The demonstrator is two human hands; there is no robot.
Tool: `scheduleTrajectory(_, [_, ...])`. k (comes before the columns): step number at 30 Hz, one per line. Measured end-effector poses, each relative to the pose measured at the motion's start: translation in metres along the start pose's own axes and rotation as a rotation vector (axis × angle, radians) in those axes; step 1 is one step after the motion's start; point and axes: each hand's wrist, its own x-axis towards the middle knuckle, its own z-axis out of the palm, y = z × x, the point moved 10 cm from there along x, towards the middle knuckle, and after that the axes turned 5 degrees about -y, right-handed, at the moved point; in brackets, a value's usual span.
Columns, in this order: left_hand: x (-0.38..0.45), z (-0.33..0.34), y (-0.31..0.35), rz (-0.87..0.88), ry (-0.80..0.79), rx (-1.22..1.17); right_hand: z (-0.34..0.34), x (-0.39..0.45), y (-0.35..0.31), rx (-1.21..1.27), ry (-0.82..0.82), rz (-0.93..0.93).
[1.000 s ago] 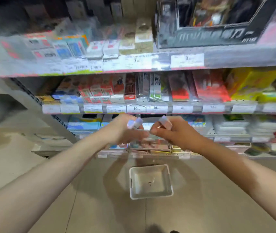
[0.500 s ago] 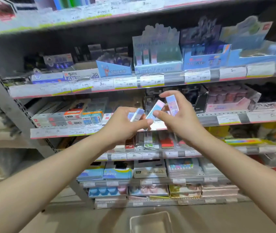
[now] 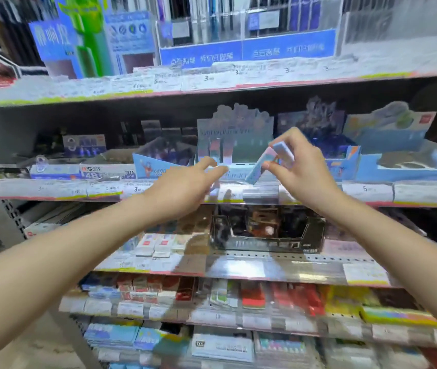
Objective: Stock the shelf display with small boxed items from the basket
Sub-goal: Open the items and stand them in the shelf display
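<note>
The right hand (image 3: 302, 169) was raised in front of the second shelf from the top, its grip closed by thumb and fingertips on two small pastel boxes, one pink-and-blue (image 3: 259, 166) tilted downward to the left, the other pale blue (image 3: 283, 153) held just above it against the fingers. Both boxes hung in the air just in front of a pale blue cardboard display box with a scalloped printed backboard (image 3: 234, 134), which stood on that shelf. A few upright pastel boxes of the same kind (image 3: 216, 151) stood in the left part of the display.

The left hand (image 3: 182, 190) reached toward the front lip of the same display, fingers stretched out and loose, its grip wide and holding nothing; its fingertips (image 3: 218, 169) lay at the display's lower front edge, though the blur did not show whether they touched it.

A strip of white price labels (image 3: 105, 191) ran along the shelf edge below both hands. One shelf down stood a black open-fronted carton with printed figures (image 3: 267, 230). To the left of the display sat a flat white box marked 4B (image 3: 92, 171).
</note>
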Motion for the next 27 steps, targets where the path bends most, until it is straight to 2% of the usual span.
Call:
scheduleTrajectory(6, [0.049, -0.009, -0.021, -0.042, 0.086, 0.170, 0.001, 0.061, 0.010, -0.109, -0.070, -0.106])
scheduleTrajectory(10, [0.071, -0.005, -0.027, -0.072, -0.038, 0.245, 0.021, 0.093, 0.017, -0.246, -0.174, -0.115])
scheduleTrajectory(16, [0.081, -0.003, -0.033, 0.011, -0.050, 0.208, 0.046, 0.120, 0.031, -0.390, -0.295, -0.011])
scheduleTrajectory(21, [0.089, -0.004, -0.032, 0.134, -0.042, 0.196, 0.046, 0.132, 0.033, -0.428, -0.255, 0.051])
scheduleTrajectory(27, [0.097, -0.012, -0.035, 0.156, -0.057, 0.140, 0.052, 0.142, 0.034, -0.489, -0.228, 0.057])
